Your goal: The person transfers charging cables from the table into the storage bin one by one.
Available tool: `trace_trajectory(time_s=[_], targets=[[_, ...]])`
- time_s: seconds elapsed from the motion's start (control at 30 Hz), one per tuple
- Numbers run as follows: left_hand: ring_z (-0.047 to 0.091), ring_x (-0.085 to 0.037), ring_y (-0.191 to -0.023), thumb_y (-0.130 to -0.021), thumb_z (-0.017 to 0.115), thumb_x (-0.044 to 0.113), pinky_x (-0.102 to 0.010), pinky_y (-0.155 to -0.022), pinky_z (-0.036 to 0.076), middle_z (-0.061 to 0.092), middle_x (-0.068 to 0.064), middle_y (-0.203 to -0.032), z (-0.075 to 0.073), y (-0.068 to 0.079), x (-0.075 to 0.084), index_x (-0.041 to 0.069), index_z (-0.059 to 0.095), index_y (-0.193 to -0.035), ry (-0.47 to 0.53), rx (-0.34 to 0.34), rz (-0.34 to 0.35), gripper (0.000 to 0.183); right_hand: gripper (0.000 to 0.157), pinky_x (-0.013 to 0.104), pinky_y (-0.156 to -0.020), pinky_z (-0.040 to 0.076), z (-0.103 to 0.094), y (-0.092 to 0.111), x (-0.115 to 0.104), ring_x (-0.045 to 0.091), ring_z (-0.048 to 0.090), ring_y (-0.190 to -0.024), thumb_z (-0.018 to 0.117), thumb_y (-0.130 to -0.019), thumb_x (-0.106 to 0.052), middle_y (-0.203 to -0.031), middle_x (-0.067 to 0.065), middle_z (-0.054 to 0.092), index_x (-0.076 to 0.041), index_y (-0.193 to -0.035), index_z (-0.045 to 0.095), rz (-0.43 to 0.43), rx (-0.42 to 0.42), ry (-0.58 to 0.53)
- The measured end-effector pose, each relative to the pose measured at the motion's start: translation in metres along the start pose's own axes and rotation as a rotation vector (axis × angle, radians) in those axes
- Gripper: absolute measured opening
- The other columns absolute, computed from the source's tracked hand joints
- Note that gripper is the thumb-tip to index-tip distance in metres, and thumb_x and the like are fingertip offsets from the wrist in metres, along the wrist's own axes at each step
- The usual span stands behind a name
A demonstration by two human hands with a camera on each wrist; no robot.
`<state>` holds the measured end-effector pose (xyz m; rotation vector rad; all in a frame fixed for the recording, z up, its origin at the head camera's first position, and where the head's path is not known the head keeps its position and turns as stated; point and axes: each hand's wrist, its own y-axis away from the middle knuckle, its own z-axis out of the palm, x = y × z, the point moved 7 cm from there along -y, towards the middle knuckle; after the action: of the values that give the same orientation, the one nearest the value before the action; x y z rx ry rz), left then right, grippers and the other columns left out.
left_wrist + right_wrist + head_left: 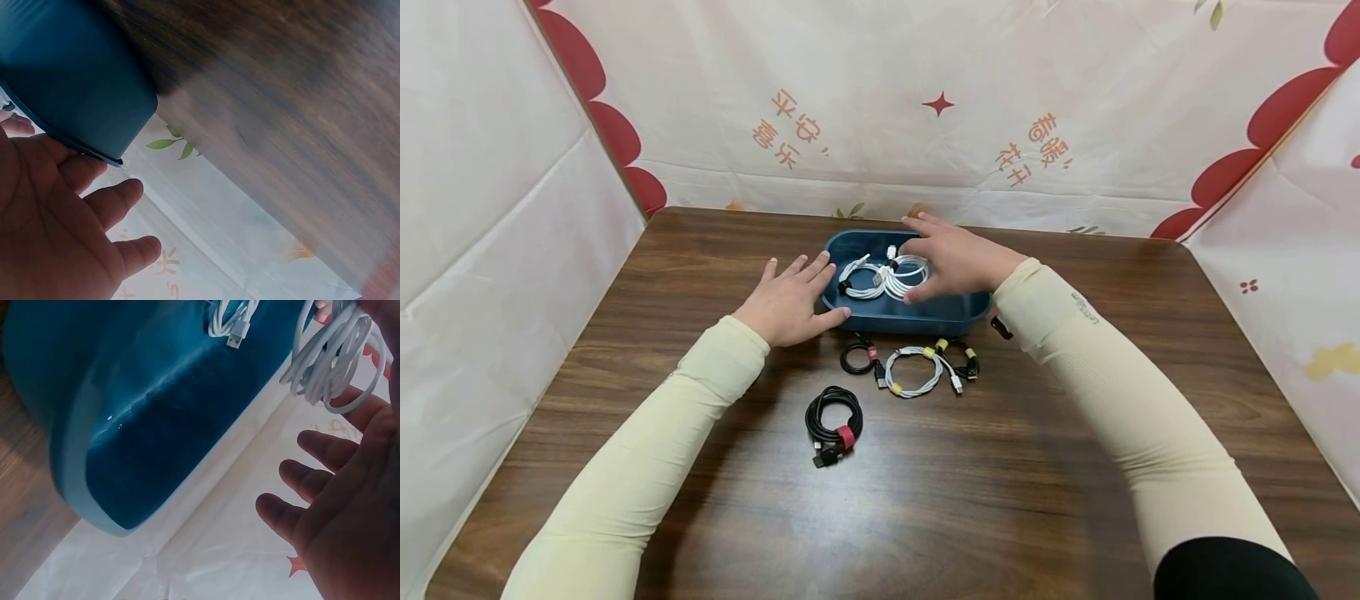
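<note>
A blue plastic box (917,323) stands toward the back of the table. My left hand (790,302) touches its left end with the fingers spread and straight; in the left wrist view, fingertips meet the rim of the box (75,75). Over the box, my right hand (958,257) pinches a coiled white cable (334,356) between thumb and index finger, the other fingers spread. Another white cable (859,292) with a black tie lies coiled in the left part of the box. The right wrist view shows its USB plug (235,341).
In front of the box lie a small black cable with a red tie (857,358), a white cable with yellow ties (913,392) and a black cable with yellow ties (972,363). Nearer is a thicker black coil (833,408). A small black object (1002,327) lies by the right sleeve.
</note>
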<state>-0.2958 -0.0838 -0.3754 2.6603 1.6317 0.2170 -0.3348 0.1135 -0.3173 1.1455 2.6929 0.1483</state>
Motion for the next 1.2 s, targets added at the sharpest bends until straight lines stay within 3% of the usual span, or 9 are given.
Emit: trace_trajectory(time_s=[0.7, 1.2], targets=[[0.016, -0.031, -0.150, -0.096, 0.038, 0.070, -0.063, -0.115, 0.006, 0.014, -0.005, -0.165, 0.001, -0.001, -0.001, 0.013, 0.028, -0.158, 0.015, 0.006, -0.005, 0.085, 0.074, 0.054, -0.118, 0.011, 0.005, -0.028, 0.020, 0.046, 0.004, -0.148, 0.075, -0.085, -0.047, -0.162, 0.026, 0.013, -0.005, -0.142, 0.053, 0.053, -0.118, -0.027], [0.017, -0.030, -0.150, -0.095, 0.035, 0.071, -0.063, -0.115, 0.007, 0.013, -0.004, -0.165, 0.001, 0.000, 0.000, 0.014, 0.026, -0.159, 0.007, 0.005, 0.000, 0.086, 0.073, 0.055, -0.118, 0.011, 0.017, -0.047, 0.033, 0.049, 0.004, -0.147, 0.072, -0.087, -0.048, -0.161, 0.028, 0.012, -0.007, -0.144, 0.052, 0.135, -0.219, 0.038]])
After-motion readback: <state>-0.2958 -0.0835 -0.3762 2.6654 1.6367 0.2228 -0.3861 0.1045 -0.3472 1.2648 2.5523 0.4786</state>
